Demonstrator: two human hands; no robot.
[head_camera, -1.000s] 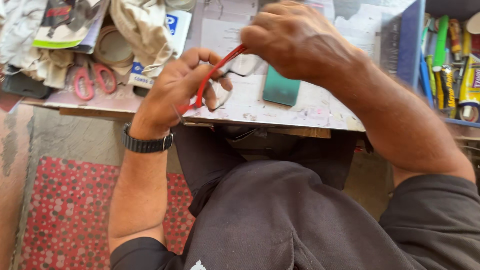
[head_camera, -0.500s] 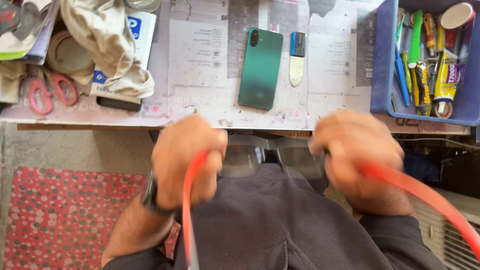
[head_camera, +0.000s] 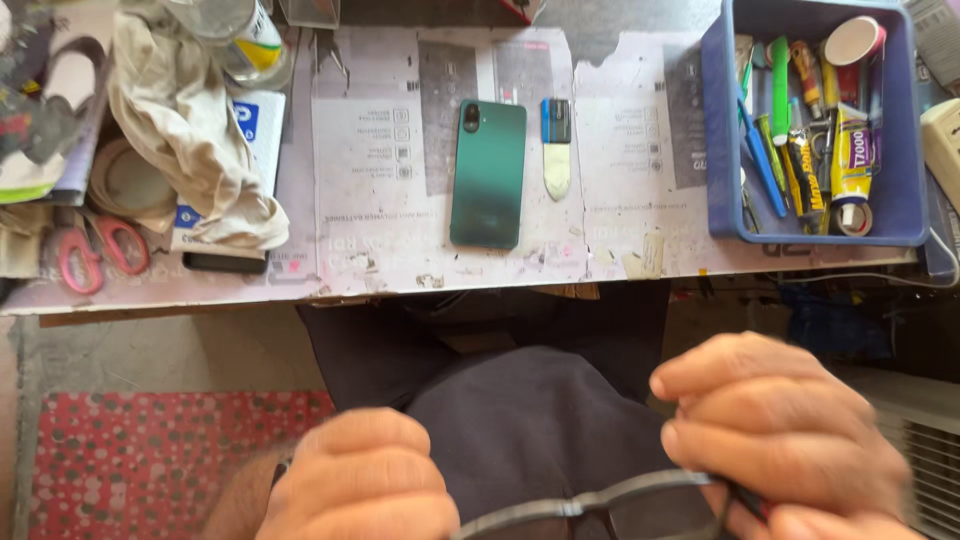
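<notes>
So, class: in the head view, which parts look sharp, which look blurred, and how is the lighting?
Head view: the green phone and blue tray on the table are sharp under even, soft light with faint shadows; the left hand and right hand, close to the lens, are soft, as are the dark glasses they hold.

Worktable (head_camera: 640, 265) topped with worn printed paper sheets, daylight across it, grey concrete floor (head_camera: 150, 350) beneath, red dotted mat (head_camera: 150, 450) lower left, pale ribbed unit (head_camera: 925, 455) right.
</notes>
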